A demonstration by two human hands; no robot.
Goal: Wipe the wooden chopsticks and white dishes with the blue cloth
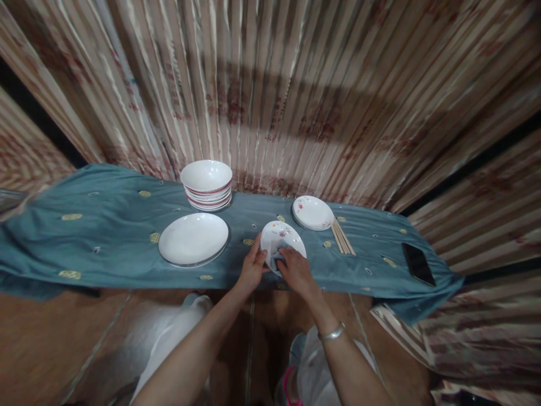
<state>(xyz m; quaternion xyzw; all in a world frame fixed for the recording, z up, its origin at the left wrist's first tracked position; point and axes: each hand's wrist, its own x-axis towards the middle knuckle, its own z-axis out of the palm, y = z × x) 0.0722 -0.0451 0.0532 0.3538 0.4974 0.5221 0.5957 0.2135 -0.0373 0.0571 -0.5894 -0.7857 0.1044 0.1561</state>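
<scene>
A white plate with a floral pattern (pixel 291 233) is held over the front part of the table, tilted a little. My left hand (pixel 254 265) grips its left rim, thumb on the upper face and fingers partly hidden beneath. Bunched in my right hand (pixel 295 270) is a pale, thin cloth (pixel 275 248), pressed against the plate's inner face. Just behind lies a small stack of similar flowered plates (pixel 313 212), with several wooden chopsticks (pixel 343 237) beside it.
On the left, white oval plates (pixel 193 239) lie before a stack of bowls and plates (pixel 207 176). A black phone (pixel 418 263) rests near the right end of the blue-green tablecloth (pixel 118 242). Pleated curtains (pixel 270 101) hang close behind the table.
</scene>
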